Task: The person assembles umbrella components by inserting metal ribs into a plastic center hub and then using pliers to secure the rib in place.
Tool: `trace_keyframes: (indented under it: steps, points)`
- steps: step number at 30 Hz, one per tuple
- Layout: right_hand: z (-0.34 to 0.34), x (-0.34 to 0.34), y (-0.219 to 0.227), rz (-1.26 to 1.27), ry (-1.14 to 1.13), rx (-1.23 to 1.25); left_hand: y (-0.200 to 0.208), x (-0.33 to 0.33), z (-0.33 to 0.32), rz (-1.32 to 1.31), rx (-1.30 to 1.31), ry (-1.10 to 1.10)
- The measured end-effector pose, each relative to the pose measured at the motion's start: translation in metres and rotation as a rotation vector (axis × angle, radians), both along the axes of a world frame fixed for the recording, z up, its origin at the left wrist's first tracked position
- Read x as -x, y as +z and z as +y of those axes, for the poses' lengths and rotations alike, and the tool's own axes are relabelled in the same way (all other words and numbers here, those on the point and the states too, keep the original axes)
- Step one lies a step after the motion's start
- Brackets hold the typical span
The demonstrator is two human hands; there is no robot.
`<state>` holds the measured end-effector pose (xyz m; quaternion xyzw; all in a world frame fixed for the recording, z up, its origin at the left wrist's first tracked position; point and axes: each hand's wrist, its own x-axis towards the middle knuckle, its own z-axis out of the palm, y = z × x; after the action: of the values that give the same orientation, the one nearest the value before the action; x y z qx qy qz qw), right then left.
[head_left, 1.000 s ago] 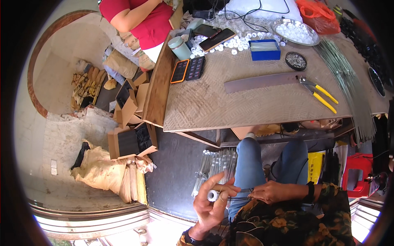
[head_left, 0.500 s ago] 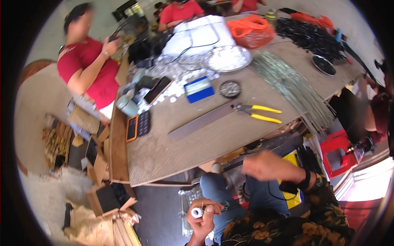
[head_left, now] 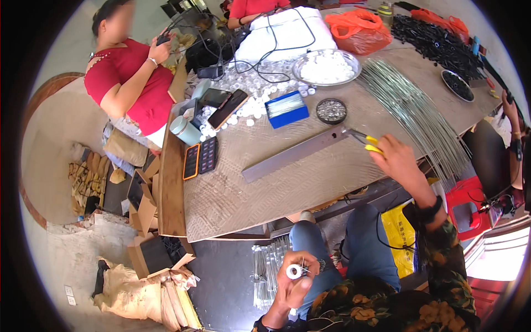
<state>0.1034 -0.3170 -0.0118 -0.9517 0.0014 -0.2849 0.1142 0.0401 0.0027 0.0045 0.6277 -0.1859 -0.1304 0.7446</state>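
Yellow handles on a pair of pliers (head_left: 372,144) meet the fingers of a worker's right hand (head_left: 397,159) over the near right part of a brown worktable (head_left: 221,210). The hand curls across the rear of the handles, though it cannot be told from this angle whether its grip is fully closed. The tool's long axis slants, its metal head pointing far and left, its handles near and right, toward the worker's own right arm.

The left hand (head_left: 293,288), well apart from the pliers and to their near left, is closed around a white tube (head_left: 289,271) above the worker's left leg, with thin wires showing beside the fingers. Of the two, the right hand is plainly the nearer to the tool.

Just left of the pliers' head, a long flat metal strip (head_left: 293,157) runs from near left to far right, at an angle to the pliers. Beyond it sit a blue box (head_left: 287,117) and a round dark dish (head_left: 332,102) of small metal pieces; a bundle of thin rods (head_left: 415,110) fans out to the right.
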Motion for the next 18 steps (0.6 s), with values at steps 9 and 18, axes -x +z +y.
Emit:
trace_keyframes:
  steps: [9,18]
  points:
    - [0.091,0.083,0.080,0.133,0.536,0.154,-0.011,0.002,0.007,0.141,0.149,-0.051]
    - [0.104,0.090,0.082,-0.231,0.348,0.810,-0.001,0.003,0.010,0.002,-0.086,0.014]
